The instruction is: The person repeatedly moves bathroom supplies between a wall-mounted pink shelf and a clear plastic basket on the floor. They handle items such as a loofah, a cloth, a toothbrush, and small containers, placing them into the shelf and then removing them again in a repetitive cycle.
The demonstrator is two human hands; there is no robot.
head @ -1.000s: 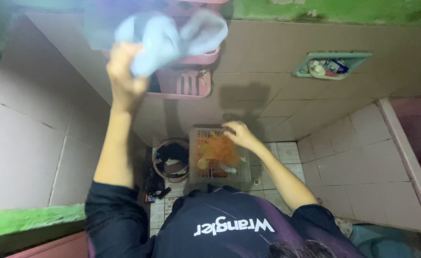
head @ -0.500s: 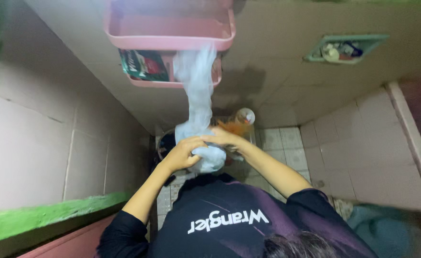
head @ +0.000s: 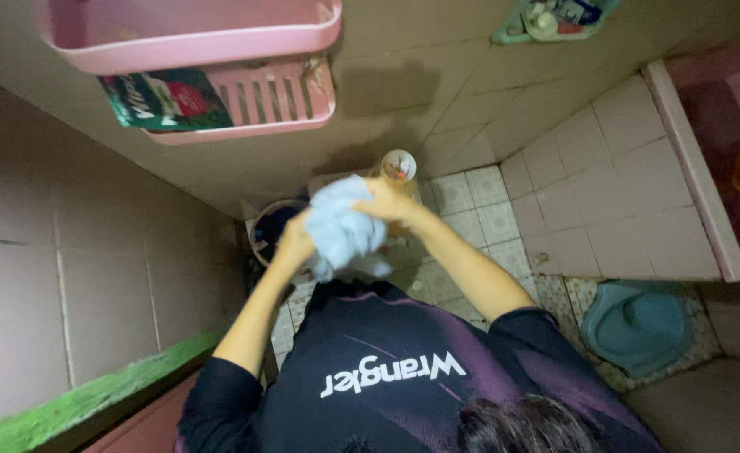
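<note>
The crumpled pale-blue cloth [head: 341, 231] is gripped between both closed hands, the left hand [head: 296, 242] on one side and the right hand [head: 389, 201] opposite, below the pink plastic wall shelf [head: 219, 50].

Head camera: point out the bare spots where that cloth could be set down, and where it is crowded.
The top pink shelf looks bare inside. Bare floor tiles lie between the hands and the tiled ledge. Crowded: the lower pink rack holds a green packet, and a bucket sits under the left hand, which grips the light blue cloth with the right hand.
</note>
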